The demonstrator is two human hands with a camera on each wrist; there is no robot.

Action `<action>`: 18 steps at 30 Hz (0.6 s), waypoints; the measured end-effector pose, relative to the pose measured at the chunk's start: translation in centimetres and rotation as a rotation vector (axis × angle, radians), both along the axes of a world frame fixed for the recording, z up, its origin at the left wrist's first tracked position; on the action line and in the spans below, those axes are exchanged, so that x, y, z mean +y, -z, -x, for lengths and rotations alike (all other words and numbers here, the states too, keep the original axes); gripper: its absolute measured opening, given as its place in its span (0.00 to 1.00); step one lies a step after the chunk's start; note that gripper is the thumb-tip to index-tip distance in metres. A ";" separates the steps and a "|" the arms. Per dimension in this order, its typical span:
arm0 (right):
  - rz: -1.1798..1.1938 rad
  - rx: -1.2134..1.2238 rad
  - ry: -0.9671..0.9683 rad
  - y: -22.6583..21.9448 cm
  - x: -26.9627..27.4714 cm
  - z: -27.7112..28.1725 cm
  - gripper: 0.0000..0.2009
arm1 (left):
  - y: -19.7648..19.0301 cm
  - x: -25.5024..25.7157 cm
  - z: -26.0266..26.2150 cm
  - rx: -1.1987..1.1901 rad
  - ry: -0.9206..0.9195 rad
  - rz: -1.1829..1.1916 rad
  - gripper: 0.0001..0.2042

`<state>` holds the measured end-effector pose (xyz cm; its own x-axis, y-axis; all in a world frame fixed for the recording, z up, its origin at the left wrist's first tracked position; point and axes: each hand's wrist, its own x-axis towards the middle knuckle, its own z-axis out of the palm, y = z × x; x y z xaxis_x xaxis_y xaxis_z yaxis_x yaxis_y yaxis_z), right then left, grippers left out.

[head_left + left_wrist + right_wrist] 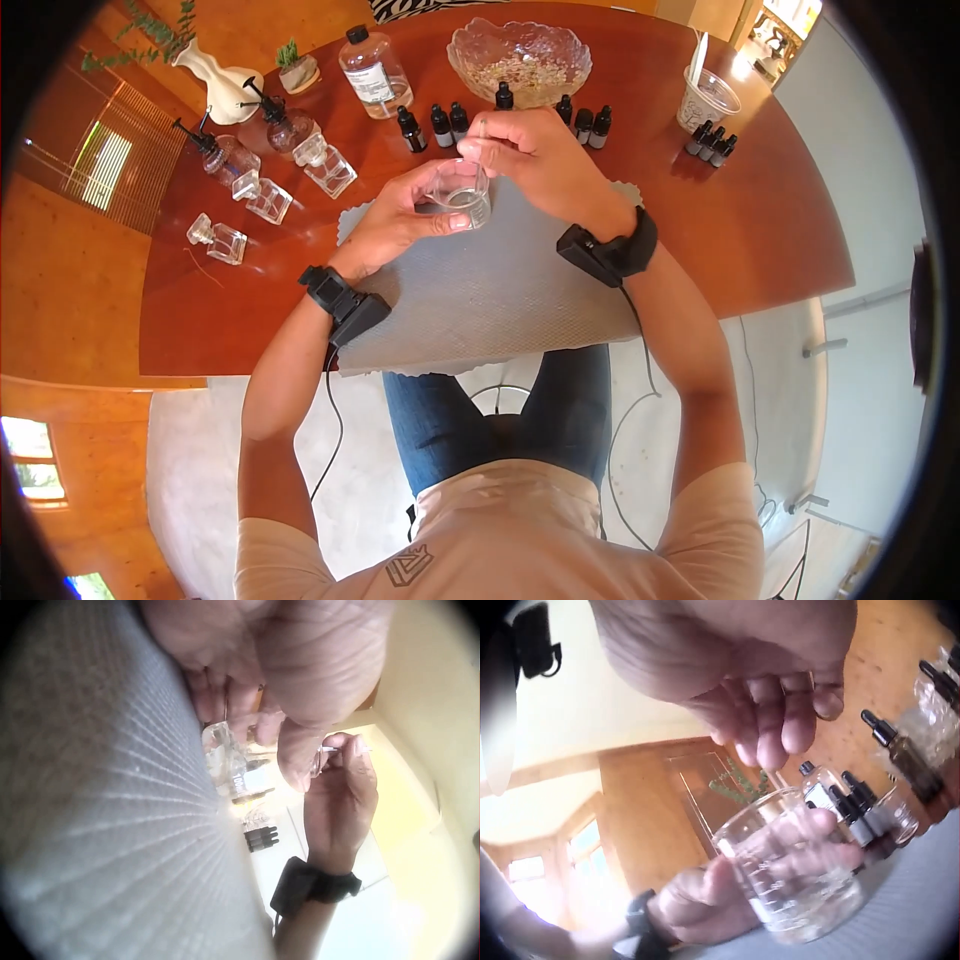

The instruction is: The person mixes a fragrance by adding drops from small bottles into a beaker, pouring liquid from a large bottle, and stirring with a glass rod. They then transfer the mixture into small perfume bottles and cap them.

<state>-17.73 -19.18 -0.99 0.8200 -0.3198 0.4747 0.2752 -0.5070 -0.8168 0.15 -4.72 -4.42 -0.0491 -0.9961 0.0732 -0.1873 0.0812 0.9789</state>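
Note:
My left hand [395, 220] grips a clear glass beaker [468, 200] over the grey mat [470, 300], thumb on the near side and fingers round the far side. White measuring marks run up the beaker's wall in the right wrist view, and a little clear liquid shows near its base. Just above the rim, my right hand [550, 165] pinches a thin rod [330, 748] between thumb and fingertips. Most of the rod is hidden by the fingers, and I cannot tell whether its lower end is inside the beaker.
Several small black-capped dropper bottles [440, 125] stand behind the mat. Beyond them are a large clear bottle [375, 75] and a glass bowl [518, 65]. Perfume bottles [325, 165] and a white vase [220, 85] stand left. A plastic cup [708, 98] is at right.

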 end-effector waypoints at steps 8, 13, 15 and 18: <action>0.018 0.013 -0.001 -0.3 0.2 0.2 0.12 | 0.5 0.0 -0.3 0.049 -0.025 0.001 0.33; -0.041 -0.042 -0.024 -0.1 0.2 0.1 0.11 | 0.4 -0.1 -0.4 0.032 -0.022 0.041 0.31; -0.049 -0.036 -0.046 0.1 0.2 0.1 0.11 | 0.6 0.0 -0.3 0.033 -0.023 0.063 0.31; 0.014 0.006 0.000 -0.2 0.1 0.1 0.12 | 0.5 0.0 -0.4 0.027 -0.011 0.056 0.30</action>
